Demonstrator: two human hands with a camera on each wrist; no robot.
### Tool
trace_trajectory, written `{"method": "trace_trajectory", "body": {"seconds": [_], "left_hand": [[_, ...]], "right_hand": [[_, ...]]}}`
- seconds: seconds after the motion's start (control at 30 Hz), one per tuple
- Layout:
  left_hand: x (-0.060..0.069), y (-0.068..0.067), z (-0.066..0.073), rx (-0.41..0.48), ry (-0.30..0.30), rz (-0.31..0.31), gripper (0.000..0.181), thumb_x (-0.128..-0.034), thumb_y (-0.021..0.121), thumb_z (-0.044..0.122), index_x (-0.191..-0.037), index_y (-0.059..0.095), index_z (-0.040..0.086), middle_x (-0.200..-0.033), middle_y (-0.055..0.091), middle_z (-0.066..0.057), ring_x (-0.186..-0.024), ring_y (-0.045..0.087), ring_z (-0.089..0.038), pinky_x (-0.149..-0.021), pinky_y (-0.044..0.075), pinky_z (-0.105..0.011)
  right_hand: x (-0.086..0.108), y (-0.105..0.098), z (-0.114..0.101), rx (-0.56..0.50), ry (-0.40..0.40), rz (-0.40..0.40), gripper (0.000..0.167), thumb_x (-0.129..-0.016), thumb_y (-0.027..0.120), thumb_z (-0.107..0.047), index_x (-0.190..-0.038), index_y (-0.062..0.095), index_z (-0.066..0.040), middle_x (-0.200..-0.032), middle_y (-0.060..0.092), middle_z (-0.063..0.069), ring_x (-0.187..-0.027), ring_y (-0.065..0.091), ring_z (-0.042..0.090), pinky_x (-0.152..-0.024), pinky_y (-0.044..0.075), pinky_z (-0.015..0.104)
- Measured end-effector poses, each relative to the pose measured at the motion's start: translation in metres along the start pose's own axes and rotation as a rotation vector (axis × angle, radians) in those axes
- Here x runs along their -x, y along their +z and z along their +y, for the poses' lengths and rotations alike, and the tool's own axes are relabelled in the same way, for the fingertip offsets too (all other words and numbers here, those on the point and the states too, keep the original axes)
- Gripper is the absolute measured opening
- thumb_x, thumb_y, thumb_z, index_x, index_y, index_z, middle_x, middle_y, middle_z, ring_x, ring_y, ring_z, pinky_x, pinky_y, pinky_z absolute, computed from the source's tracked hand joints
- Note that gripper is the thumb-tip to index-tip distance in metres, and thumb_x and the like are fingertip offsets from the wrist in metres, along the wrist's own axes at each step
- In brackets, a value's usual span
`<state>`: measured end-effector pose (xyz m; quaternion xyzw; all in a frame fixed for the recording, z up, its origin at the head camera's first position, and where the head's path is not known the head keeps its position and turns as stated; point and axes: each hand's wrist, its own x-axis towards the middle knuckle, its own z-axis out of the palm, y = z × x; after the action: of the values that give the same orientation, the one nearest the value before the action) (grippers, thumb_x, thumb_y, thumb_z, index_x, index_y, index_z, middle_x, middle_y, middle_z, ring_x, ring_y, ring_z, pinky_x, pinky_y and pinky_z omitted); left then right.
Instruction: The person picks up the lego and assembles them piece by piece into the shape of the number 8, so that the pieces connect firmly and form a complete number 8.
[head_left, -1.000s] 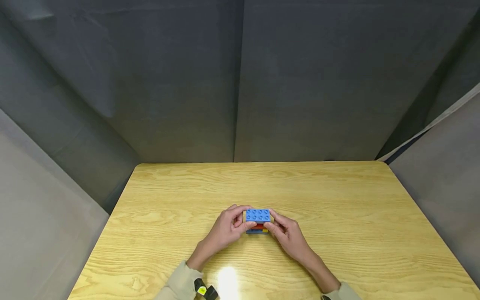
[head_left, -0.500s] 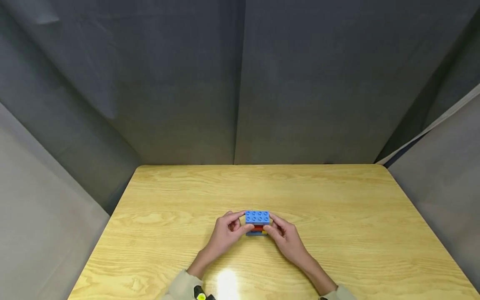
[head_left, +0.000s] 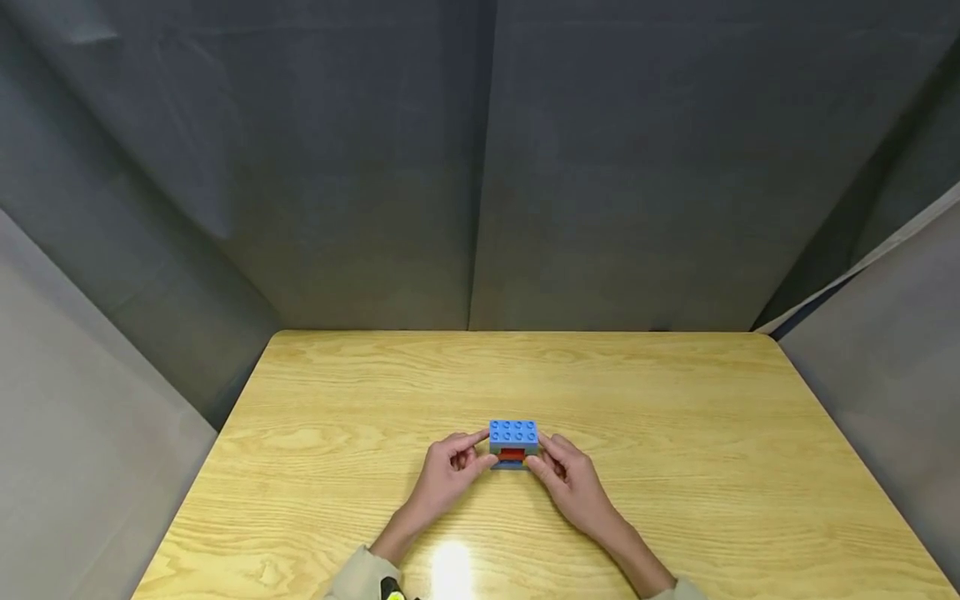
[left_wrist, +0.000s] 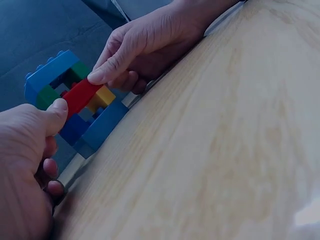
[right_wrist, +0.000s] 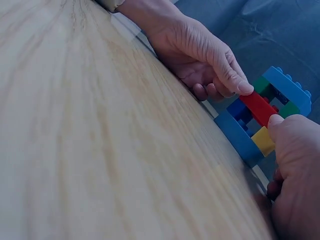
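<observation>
A small tower of toy building bricks (head_left: 513, 432) stands upright on the table, held between both hands. Its top is a long blue brick (left_wrist: 52, 72) with studs. Below that come two green bricks (left_wrist: 79, 71), a long red brick (left_wrist: 80, 96), a yellow brick (right_wrist: 262, 140) beside a dark blue brick (right_wrist: 236, 108), and a blue brick (left_wrist: 106, 127) at the bottom. My left hand (head_left: 441, 482) pinches the tower's left end, thumb on the red brick's end. At the right end, my right hand (head_left: 576, 485) does likewise. The tower's back is hidden.
The wooden table (head_left: 360, 375) extends around the hands, with a bright reflection near its front. Dark grey cloth (head_left: 375, 167) hangs behind it, and lighter panels (head_left: 75, 400) flank the sides.
Both thumbs have moved down from the top blue brick's front edge to the red brick's level. The hands have shifted slightly down the tower, which stays almost in place.
</observation>
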<state>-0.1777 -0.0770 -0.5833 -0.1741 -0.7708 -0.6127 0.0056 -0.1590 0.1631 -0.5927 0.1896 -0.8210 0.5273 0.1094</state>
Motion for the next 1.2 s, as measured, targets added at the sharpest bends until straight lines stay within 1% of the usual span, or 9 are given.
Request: {"method": "trace_trajectory", "body": {"seconds": [0.1,0.23,0.47,0.67,0.8,0.9,0.97,1.1,1.2], "left_hand": [[-0.0001,-0.0002,-0.0015,0.024,-0.019,-0.005,0.039,-0.0924,0.081,0.016,-0.128,0.073,0.003,-0.074,0.054,-0.001,-0.064,0.042,-0.006,-0.057,0.033,-0.017],[0.0000,0.0005,-0.0029,0.026,-0.022,-0.013,0.038,-0.0929,0.081,0.019,-0.128,0.074,0.006,-0.075,0.057,-0.003,-0.064,0.042,-0.007,-0.058,0.033,-0.018],[0.0022,0.0021,-0.0038,0.033,0.005,0.007,0.033,-0.0938,0.079,0.013,-0.125,0.074,0.002,-0.078,0.062,-0.006,-0.062,0.042,-0.006,-0.057,0.033,-0.018],[0.0014,0.0024,-0.0058,0.032,0.002,0.011,0.030,-0.0953,0.079,0.017,-0.123,0.076,0.005,-0.078,0.065,-0.005,-0.062,0.043,-0.007,-0.057,0.033,-0.017],[0.0017,0.0029,-0.0066,0.027,0.011,0.024,0.032,-0.0959,0.078,0.018,-0.124,0.075,0.004,-0.078,0.065,-0.004,-0.062,0.043,-0.007,-0.057,0.033,-0.017],[0.0014,0.0036,-0.0068,0.013,0.029,0.033,0.033,-0.0962,0.078,0.017,-0.125,0.074,0.002,-0.076,0.062,-0.002,-0.063,0.043,-0.007,-0.058,0.033,-0.017],[0.0007,0.0042,-0.0061,0.003,0.036,0.037,0.035,-0.0964,0.078,0.016,-0.126,0.073,-0.001,-0.076,0.061,0.000,-0.064,0.043,-0.006,-0.058,0.033,-0.016],[0.0001,0.0045,-0.0040,-0.033,0.051,0.035,0.037,-0.0976,0.076,0.017,-0.128,0.071,-0.004,-0.076,0.061,0.002,-0.064,0.042,-0.004,-0.057,0.034,-0.015],[0.0002,0.0047,-0.0036,-0.060,0.077,0.038,0.038,-0.0975,0.076,0.016,-0.128,0.070,-0.006,-0.077,0.063,0.002,-0.063,0.043,-0.004,-0.056,0.034,-0.016]], "right_hand": [[0.0000,0.0002,-0.0018,0.013,0.001,0.003,0.044,-0.100,0.072,-0.012,-0.138,0.062,0.008,-0.079,0.045,-0.009,-0.067,0.040,0.004,-0.057,0.035,0.019],[0.0015,-0.0003,-0.0042,0.004,-0.005,0.005,0.041,-0.102,0.069,-0.011,-0.137,0.063,0.008,-0.080,0.045,-0.007,-0.070,0.042,0.006,-0.059,0.035,0.020],[0.0029,0.0002,-0.0026,0.039,-0.023,-0.001,0.035,-0.104,0.065,-0.011,-0.132,0.066,0.010,-0.081,0.044,-0.008,-0.071,0.041,0.004,-0.059,0.037,0.021],[0.0014,0.0000,0.0001,0.070,-0.009,0.016,0.029,-0.106,0.062,-0.014,-0.128,0.071,0.003,-0.079,0.044,-0.009,-0.069,0.040,0.004,-0.058,0.038,0.023],[0.0013,0.0002,-0.0006,0.100,-0.019,-0.002,0.033,-0.107,0.059,-0.013,-0.136,0.066,0.004,-0.080,0.045,-0.010,-0.070,0.040,0.004,-0.059,0.038,0.022],[0.0008,0.0005,-0.0019,0.130,-0.025,-0.025,0.038,-0.109,0.056,-0.013,-0.143,0.059,0.004,-0.081,0.044,-0.010,-0.073,0.039,0.005,-0.061,0.038,0.022],[0.0003,0.0010,-0.0027,0.150,-0.026,-0.034,0.039,-0.109,0.056,-0.013,-0.145,0.058,0.004,-0.082,0.044,-0.010,-0.076,0.038,0.006,-0.062,0.037,0.022],[-0.0004,0.0026,-0.0034,0.178,-0.056,-0.014,0.038,-0.107,0.059,-0.008,-0.142,0.059,0.006,-0.082,0.044,-0.010,-0.078,0.038,0.007,-0.063,0.037,0.022],[-0.0005,0.0038,-0.0042,0.203,-0.068,-0.003,0.038,-0.105,0.061,-0.006,-0.140,0.060,0.009,-0.082,0.044,-0.010,-0.080,0.039,0.008,-0.065,0.037,0.022]]}}
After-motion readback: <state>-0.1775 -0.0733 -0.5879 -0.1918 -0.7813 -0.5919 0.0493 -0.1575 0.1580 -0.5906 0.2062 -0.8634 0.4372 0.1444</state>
